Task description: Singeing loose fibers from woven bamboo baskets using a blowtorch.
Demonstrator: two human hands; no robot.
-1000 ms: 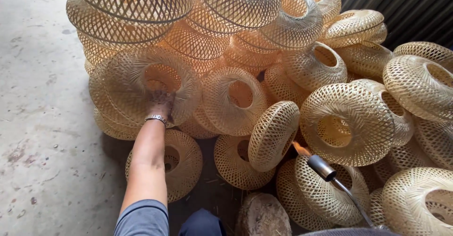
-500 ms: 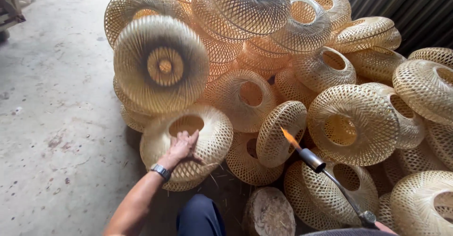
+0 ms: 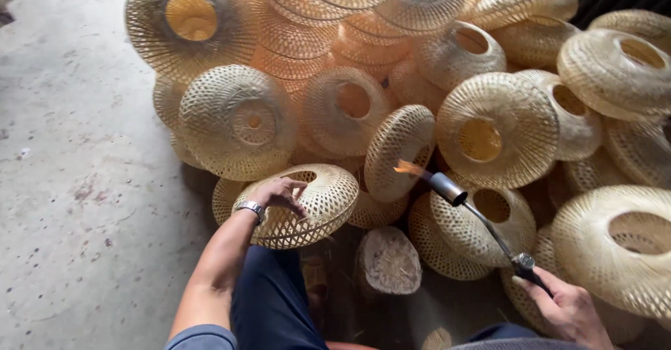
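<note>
My left hand grips the rim of a round woven bamboo shade, which sits tilted above my left knee. A watch is on that wrist. My right hand holds the handle of a gas torch at the lower right. The torch's metal nozzle points up and left, and a small orange flame burns at its tip. The flame is close to an upright woven shade in the middle of the pile and apart from the shade in my left hand.
A large heap of woven bamboo shades fills the top and right of the view. A short round wooden stump stands between my knees. Bare concrete floor lies to the left.
My left hand has let go of a shade high in the pile, come down to a lower shade and pulled it toward my knee. The torch stays lit, almost in place.
</note>
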